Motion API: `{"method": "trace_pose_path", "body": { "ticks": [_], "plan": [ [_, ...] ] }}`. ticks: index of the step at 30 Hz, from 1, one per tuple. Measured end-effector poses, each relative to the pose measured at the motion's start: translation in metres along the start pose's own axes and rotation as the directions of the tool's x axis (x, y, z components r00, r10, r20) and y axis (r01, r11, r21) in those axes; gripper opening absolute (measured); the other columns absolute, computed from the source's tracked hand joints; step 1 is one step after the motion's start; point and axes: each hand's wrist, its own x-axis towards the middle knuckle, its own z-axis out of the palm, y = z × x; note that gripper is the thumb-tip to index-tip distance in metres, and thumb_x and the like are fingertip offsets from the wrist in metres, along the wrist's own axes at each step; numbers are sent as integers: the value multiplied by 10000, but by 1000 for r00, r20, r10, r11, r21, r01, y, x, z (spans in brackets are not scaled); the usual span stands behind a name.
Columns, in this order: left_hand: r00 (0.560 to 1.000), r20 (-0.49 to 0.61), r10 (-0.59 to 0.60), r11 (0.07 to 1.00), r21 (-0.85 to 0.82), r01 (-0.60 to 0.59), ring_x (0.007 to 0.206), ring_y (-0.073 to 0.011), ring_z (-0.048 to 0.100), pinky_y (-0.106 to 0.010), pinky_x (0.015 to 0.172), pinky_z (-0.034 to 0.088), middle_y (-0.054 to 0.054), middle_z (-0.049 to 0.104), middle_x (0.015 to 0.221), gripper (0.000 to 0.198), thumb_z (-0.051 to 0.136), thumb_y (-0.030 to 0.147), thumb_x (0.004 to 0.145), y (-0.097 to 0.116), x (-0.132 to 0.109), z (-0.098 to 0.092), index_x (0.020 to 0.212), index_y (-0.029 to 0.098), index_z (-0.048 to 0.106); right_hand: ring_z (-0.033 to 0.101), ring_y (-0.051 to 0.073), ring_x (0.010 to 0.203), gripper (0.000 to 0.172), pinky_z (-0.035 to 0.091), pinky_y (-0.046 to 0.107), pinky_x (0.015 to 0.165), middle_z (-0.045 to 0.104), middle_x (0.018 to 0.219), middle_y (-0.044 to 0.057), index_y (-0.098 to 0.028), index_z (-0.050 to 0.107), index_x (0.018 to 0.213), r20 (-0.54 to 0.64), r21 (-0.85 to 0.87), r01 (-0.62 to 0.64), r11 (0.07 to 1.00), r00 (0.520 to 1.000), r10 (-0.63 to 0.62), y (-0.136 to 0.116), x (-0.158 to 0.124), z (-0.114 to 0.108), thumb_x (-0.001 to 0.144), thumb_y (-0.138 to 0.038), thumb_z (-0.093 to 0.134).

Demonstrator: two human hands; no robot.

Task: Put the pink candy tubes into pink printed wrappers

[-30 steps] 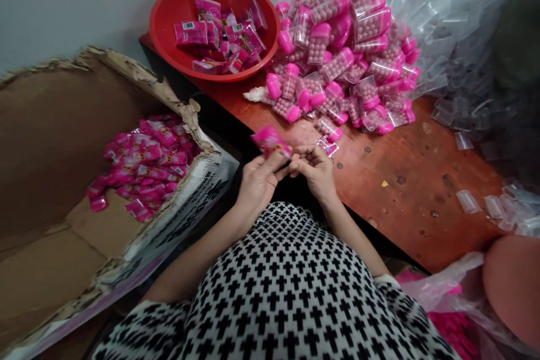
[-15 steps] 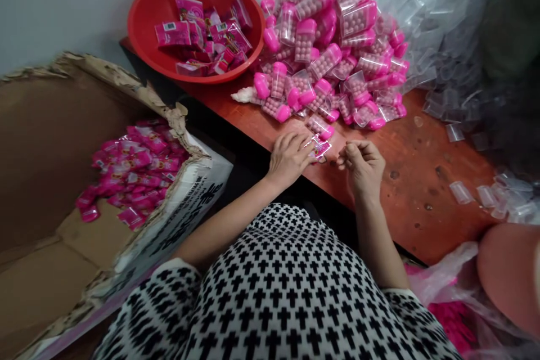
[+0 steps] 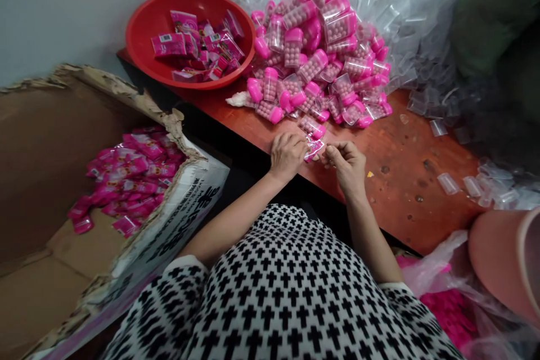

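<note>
Near the front edge of the table, my left hand (image 3: 289, 154) is closed on the left part of a small pink printed wrapper (image 3: 314, 148). Part of the wrapper is hidden under those fingers. My right hand (image 3: 348, 164) is in a pinch at the wrapper's right edge, and what is between its fingertips is too small to make out. Just beyond the wrapper lies a clear bottle (image 3: 311, 126) with a pink cap, filled with small pink balls. It belongs to a large pile of such bottles (image 3: 312, 66).
A red bowl (image 3: 134, 48) with pink packets stands at the back left. At left, a torn cardboard box (image 3: 25, 140) holds more packets. Empty clear containers (image 3: 448, 184) lie at right, near a pink bucket (image 3: 493, 256) and a plastic bag (image 3: 449, 256) of pink pieces.
My right hand has come closer to the wrapper, narrowing the gap between both hands. A small yellow scrap now shows on the table right of it. The whole view has shifted slightly.
</note>
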Motion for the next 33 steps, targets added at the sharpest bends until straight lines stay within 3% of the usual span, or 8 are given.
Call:
{"method": "trace_pose_path", "body": {
  "ticks": [4,9,13,18,21,25,29,33],
  "plan": [
    [999,-24,49,998,47,-47,1165,-292,525,-462,1032,338,-73,677,1205,312,632,385,835,-5,-2,-4,1098,237,709,567,88,508,199,467,210,492,638,608,-41,-191,634,778,-1,-26,18,1000,1000,-18,2,-5,-2,777,-373,715],
    [998,-54,-40,999,15,41,1158,-294,532,-473,1023,337,-29,709,1149,222,633,354,838,-4,0,-2,1012,271,742,565,93,506,215,460,212,483,639,612,-36,-191,637,780,10,-51,9,999,1000,-8,1,-4,1,771,-390,717],
    [993,-100,-64,994,-93,55,1128,-274,564,-484,1041,328,-39,735,1076,205,600,318,863,-6,0,0,993,261,747,588,102,529,236,480,218,492,645,632,-26,-188,637,798,4,-53,11,999,1000,-11,2,-1,8,757,-404,725],
    [982,-185,-32,964,-266,-18,1086,-231,609,-420,996,408,-48,715,1138,244,577,326,880,-8,-6,-7,1060,260,726,632,102,723,329,526,213,594,677,935,2,-231,603,981,-139,-14,56,998,989,-57,3,5,17,724,-373,752],
    [982,-169,-80,913,-408,4,1118,-233,607,-417,1025,409,-61,701,1168,230,624,346,847,0,-10,-21,1026,257,737,588,83,604,398,483,192,525,659,785,-41,-236,579,1007,-30,95,-27,995,999,30,0,12,23,680,-329,786],
    [932,42,-359,664,-690,287,1040,-236,652,-360,917,500,-88,709,1135,407,720,414,752,8,-15,-43,1112,223,706,510,61,484,404,433,181,484,586,610,-94,-226,585,1005,186,166,-128,978,978,97,-6,19,29,669,-302,795],
    [783,471,-405,270,-757,595,709,-174,671,-282,673,543,-77,728,791,354,759,458,686,3,-20,-55,843,141,759,591,97,579,453,490,223,582,643,655,-63,-214,590,999,472,57,-224,973,865,171,-9,28,27,629,-327,825],
    [699,599,-392,55,-743,668,651,-132,649,-257,647,546,-58,699,723,316,830,391,601,1,-22,-55,736,119,740,566,97,564,313,465,226,555,641,688,-35,-178,623,978,579,-191,28,981,811,90,-12,50,19,766,-389,714]
  ]
}}
